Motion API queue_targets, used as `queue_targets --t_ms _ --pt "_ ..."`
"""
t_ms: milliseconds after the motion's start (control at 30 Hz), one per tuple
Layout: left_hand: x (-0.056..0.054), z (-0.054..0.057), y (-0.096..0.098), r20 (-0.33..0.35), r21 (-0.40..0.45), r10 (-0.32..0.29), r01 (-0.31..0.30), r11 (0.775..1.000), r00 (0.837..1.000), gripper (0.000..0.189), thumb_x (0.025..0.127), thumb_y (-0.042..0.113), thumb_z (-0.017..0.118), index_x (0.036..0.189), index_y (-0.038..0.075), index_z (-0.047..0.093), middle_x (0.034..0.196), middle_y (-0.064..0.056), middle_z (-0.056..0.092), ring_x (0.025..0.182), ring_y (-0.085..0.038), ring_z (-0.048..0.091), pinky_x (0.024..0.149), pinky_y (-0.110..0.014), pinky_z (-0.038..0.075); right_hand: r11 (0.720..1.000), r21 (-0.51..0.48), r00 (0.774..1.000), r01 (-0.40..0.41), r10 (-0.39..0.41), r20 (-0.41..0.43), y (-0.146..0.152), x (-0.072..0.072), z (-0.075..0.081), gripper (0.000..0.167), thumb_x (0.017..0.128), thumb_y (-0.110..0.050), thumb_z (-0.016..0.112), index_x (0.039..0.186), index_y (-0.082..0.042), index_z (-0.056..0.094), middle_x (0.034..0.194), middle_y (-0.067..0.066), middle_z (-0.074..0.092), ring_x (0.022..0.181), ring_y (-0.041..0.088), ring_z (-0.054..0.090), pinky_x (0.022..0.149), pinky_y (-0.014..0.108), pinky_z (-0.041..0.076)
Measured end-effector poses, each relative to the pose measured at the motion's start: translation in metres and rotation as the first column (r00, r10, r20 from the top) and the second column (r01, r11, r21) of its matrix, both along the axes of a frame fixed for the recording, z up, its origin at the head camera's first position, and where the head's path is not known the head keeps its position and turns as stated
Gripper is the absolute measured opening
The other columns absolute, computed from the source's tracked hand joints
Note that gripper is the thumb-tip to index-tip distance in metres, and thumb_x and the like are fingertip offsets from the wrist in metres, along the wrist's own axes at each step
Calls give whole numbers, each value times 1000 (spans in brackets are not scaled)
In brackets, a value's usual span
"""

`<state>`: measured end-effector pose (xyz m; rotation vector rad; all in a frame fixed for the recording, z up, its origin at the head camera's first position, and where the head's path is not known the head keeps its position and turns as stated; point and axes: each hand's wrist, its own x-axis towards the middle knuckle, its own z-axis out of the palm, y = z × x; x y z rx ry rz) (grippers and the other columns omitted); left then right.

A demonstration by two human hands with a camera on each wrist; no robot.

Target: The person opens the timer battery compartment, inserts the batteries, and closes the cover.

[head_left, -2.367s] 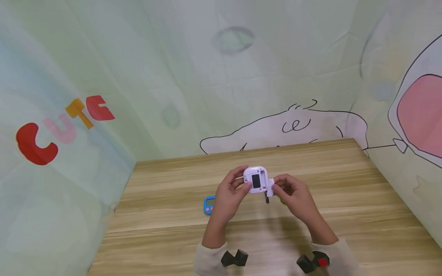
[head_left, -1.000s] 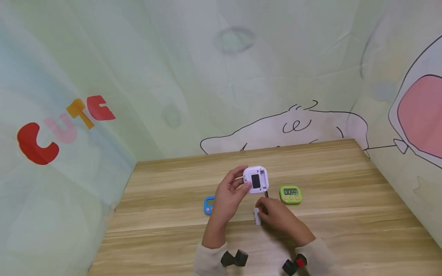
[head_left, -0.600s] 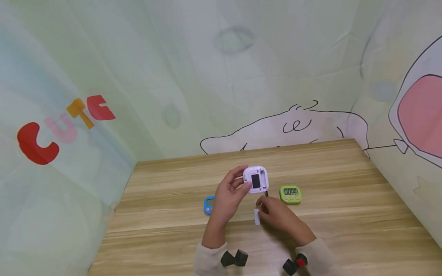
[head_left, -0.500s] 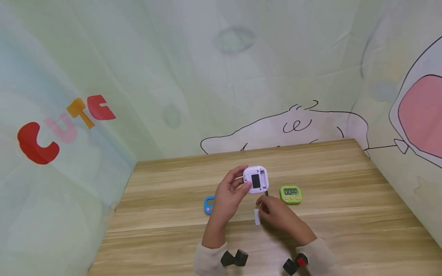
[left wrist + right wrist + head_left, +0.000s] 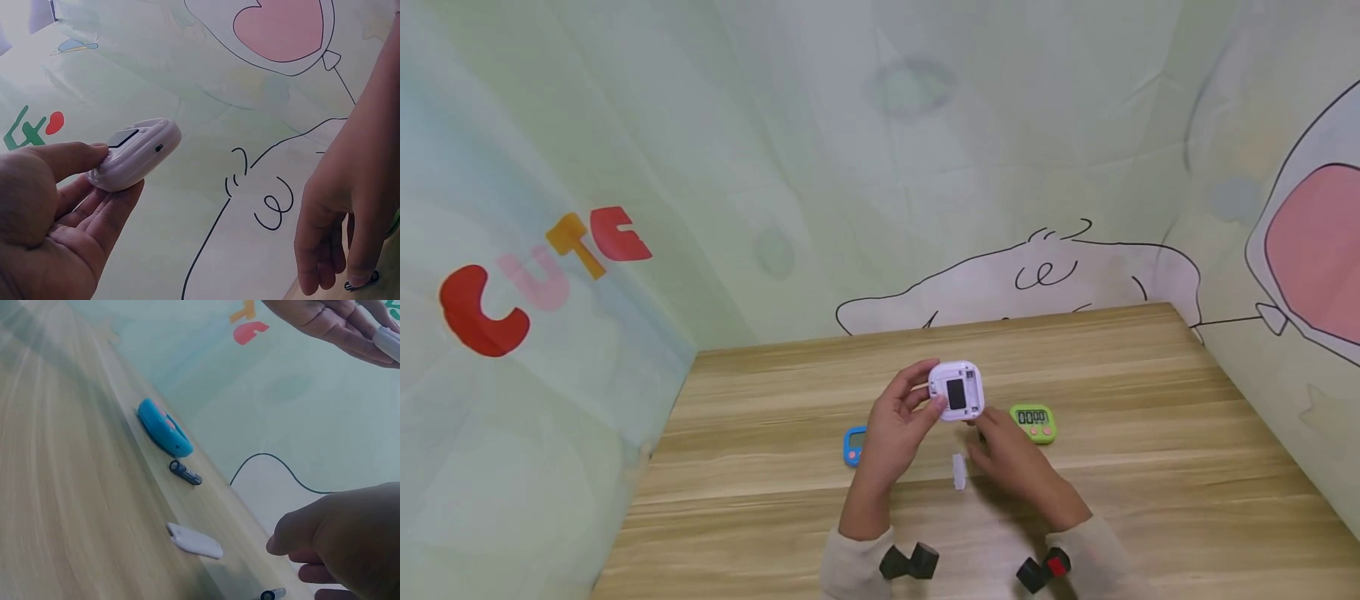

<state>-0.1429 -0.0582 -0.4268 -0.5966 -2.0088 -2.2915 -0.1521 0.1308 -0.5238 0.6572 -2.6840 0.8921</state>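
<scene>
My left hand (image 5: 901, 421) grips a white digital timer (image 5: 956, 391), its back turned up and the battery slot uncovered. In the left wrist view, the thumb lies on the back of this timer (image 5: 137, 153) and the fingers are beneath. My right hand (image 5: 1018, 462) reaches down to the table, fingers loosely bent. A small dark battery (image 5: 362, 281) lies right at its fingertips; the right wrist view shows this battery (image 5: 273, 594) below the thumb. The white battery cover (image 5: 958, 472) lies on the table just left of the right hand.
A green timer (image 5: 1033, 423) stands beyond the right hand, partly hidden. Left of the left wrist lies a blue timer (image 5: 853, 446), and the right wrist view shows another battery (image 5: 185, 473) beside it. The wooden table (image 5: 760, 467) ends at a printed cloth backdrop.
My right hand has carried the battery cover down from beside the white timer, let it go on the table and shifted forward to the battery. The left hand has kept its place.
</scene>
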Motion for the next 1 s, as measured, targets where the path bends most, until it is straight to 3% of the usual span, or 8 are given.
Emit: queue_targets --t_ms 200,500,633,800,1000 --pt "1 0 -1 5 -4 7 -7 1000 1000 45 91 3 67 134 7 55 123 -16 58 106 -26 62 83 -33 57 995 89 994 50 -41 -102 2 -1 -4 34 76 -8 76 105 3 63 102 14 62 98 32 59 85 47 51" --pt "1 3 -2 9 -12 19 -19 1000 1000 46 91 1 67 134 7 55 123 -17 58 105 -26 62 83 -33 57 986 154 992 61 -43 -118 -1 -3 -18 39 89 -4 58 128 2 58 115 14 62 106 33 58 97 46 47" --pt "1 4 -2 5 -15 16 -16 1000 1000 46 91 1 66 135 4 54 123 -16 57 105 -26 62 84 -34 57 982 182 989 45 -19 -144 -1 -3 -22 44 88 1 55 132 3 55 121 16 60 108 35 56 100 46 45" --pt "1 3 -2 1 -22 23 -23 999 1000 44 91 1 66 134 7 55 123 -16 58 106 -26 62 84 -34 57 978 206 994 30 -7 -111 1 -2 -21 50 83 10 55 133 4 54 123 18 59 110 35 56 101 46 44" --pt "1 3 -3 -4 -27 21 -21 999 1000 45 91 2 66 134 7 55 123 -16 57 106 -27 62 84 -33 57 988 153 998 13 -3 -65 0 -2 -19 41 89 8 56 130 5 56 123 19 59 112 36 56 99 48 46"
